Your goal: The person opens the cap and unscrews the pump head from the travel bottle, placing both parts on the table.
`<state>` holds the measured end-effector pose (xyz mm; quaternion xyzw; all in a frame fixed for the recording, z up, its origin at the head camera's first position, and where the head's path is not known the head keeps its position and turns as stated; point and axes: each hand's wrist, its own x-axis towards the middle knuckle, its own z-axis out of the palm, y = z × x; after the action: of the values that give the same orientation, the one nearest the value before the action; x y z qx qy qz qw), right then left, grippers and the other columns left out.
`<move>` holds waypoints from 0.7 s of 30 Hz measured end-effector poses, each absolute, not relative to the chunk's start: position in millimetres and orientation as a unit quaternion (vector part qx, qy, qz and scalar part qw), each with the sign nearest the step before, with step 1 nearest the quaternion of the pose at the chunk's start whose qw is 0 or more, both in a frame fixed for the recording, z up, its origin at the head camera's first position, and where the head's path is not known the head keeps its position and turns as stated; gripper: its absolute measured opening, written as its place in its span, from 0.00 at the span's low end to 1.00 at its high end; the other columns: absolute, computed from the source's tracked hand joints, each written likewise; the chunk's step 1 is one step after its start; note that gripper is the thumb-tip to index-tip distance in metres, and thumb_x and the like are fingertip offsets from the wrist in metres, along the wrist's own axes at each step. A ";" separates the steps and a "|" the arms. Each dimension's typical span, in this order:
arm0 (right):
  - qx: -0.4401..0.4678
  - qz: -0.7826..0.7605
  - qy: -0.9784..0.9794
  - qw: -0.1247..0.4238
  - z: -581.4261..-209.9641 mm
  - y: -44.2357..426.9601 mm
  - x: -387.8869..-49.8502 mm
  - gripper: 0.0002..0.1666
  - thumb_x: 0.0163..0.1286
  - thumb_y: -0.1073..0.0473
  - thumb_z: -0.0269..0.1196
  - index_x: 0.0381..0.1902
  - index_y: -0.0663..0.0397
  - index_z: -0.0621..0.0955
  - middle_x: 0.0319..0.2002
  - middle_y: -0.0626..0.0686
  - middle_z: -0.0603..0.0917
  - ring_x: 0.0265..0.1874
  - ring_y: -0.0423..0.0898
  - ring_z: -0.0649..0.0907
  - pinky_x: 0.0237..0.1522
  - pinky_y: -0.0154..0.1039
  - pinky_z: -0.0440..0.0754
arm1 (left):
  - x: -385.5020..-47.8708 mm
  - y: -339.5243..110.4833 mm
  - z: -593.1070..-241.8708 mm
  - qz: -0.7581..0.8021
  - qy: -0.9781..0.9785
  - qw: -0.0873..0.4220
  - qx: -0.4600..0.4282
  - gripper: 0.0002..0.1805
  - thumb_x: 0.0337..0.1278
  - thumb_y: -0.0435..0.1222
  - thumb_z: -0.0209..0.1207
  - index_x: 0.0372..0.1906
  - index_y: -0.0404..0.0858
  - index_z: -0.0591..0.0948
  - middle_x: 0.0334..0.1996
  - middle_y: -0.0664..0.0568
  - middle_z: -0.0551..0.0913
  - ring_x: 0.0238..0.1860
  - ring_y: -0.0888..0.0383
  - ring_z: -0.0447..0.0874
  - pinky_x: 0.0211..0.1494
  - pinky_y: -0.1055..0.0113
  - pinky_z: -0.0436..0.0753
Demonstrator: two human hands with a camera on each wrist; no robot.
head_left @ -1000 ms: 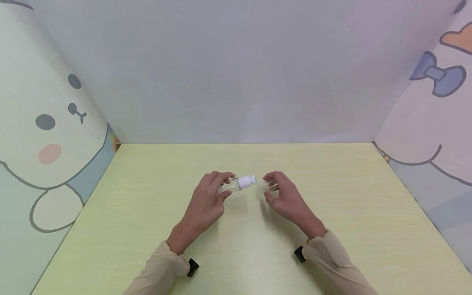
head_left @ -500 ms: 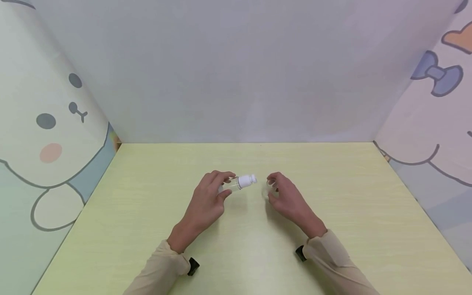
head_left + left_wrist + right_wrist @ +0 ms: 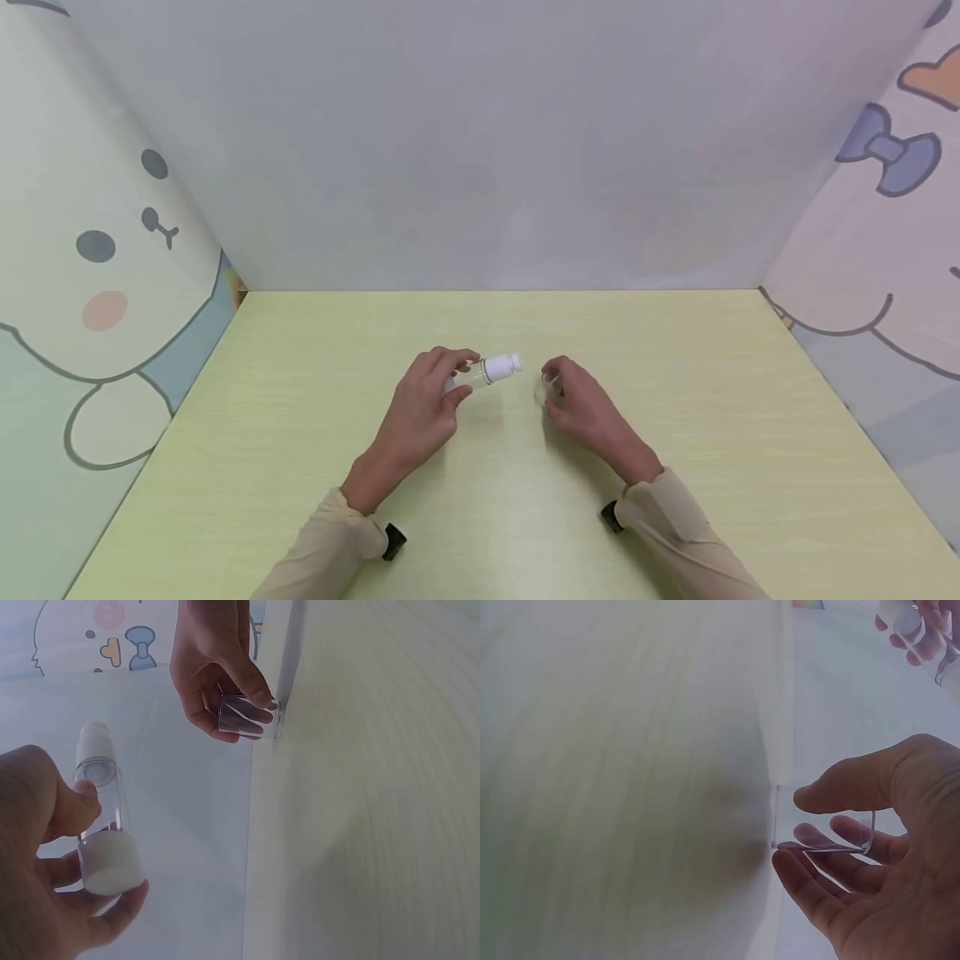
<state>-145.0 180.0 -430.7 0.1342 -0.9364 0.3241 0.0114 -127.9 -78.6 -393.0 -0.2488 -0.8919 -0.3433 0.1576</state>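
My left hand (image 3: 420, 408) grips a slim clear pump bottle (image 3: 498, 367) with a white top, held tilted, the top pointing right. In the left wrist view the bottle's white base (image 3: 112, 862) shows, with thumb and fingers curled round the clear body. My right hand (image 3: 588, 412) holds a small clear cap (image 3: 786, 817) between thumb and fingers, apart from the bottle. One end of this cap faces the tabletop, close to it; whether it touches cannot be told. In the head view the fingers partly hide the cap.
A pale yellow-green wooden tabletop (image 3: 360, 333) lies under both hands. A plain grey-white wall (image 3: 495, 167) stands behind it. Side panels with cartoon prints (image 3: 112, 275) rise at left and right. Each wrist wears a small black device (image 3: 393, 542).
My right hand has drawn the clear cap slightly away from the bottle's white top and turned it downward, toward the table. The left hand and bottle have barely moved.
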 end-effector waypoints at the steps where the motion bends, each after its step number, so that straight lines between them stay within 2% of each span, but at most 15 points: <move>1: 0.134 0.325 -0.936 0.010 -430.8 179.8 -144.8 0.22 0.64 0.74 0.64 0.56 0.65 0.75 0.48 0.59 0.83 0.45 0.53 0.83 0.49 0.48 0.83 | -127.9 -78.6 -393.0 -0.343 -0.892 0.158 -0.249 0.25 0.58 0.24 0.69 0.59 0.44 0.81 0.49 0.50 0.85 0.51 0.52 0.82 0.51 0.57 0.85; 9: 0.140 0.316 -0.938 0.010 -431.6 180.5 -143.9 0.23 0.64 0.73 0.64 0.57 0.66 0.74 0.51 0.61 0.82 0.49 0.55 0.82 0.51 0.51 0.83 | -128.3 -78.6 -393.1 -0.347 -0.891 0.154 -0.248 0.25 0.59 0.24 0.69 0.59 0.44 0.81 0.49 0.50 0.85 0.51 0.51 0.82 0.51 0.56 0.85; 14: 0.142 0.294 -0.945 0.021 -430.7 181.0 -139.7 0.31 0.64 0.65 0.71 0.63 0.63 0.73 0.59 0.62 0.80 0.59 0.60 0.77 0.55 0.53 0.81 | -128.4 -78.5 -393.6 -0.348 -0.892 0.150 -0.246 0.25 0.59 0.24 0.68 0.59 0.44 0.81 0.49 0.50 0.85 0.50 0.51 0.82 0.51 0.56 0.85; 18: 0.148 0.297 -0.943 0.035 -427.6 180.4 -136.5 0.34 0.66 0.59 0.73 0.66 0.58 0.73 0.63 0.59 0.78 0.62 0.58 0.75 0.55 0.52 0.81 | -128.1 -78.5 -393.4 -0.347 -0.894 0.148 -0.243 0.25 0.60 0.24 0.68 0.60 0.44 0.80 0.49 0.51 0.85 0.50 0.52 0.82 0.51 0.57 0.84; 21: 0.153 0.309 -0.938 0.042 -424.2 179.1 -135.8 0.34 0.67 0.56 0.73 0.67 0.55 0.73 0.64 0.56 0.77 0.63 0.56 0.76 0.59 0.53 0.81 | -128.1 -78.3 -393.2 -0.346 -0.895 0.146 -0.242 0.25 0.60 0.24 0.68 0.60 0.44 0.80 0.49 0.52 0.85 0.51 0.52 0.82 0.51 0.57 0.84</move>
<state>-135.8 179.1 -424.2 0.1528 -0.9379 0.3086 0.0417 -128.1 -78.3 -393.2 -0.2417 -0.8947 -0.3459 0.1461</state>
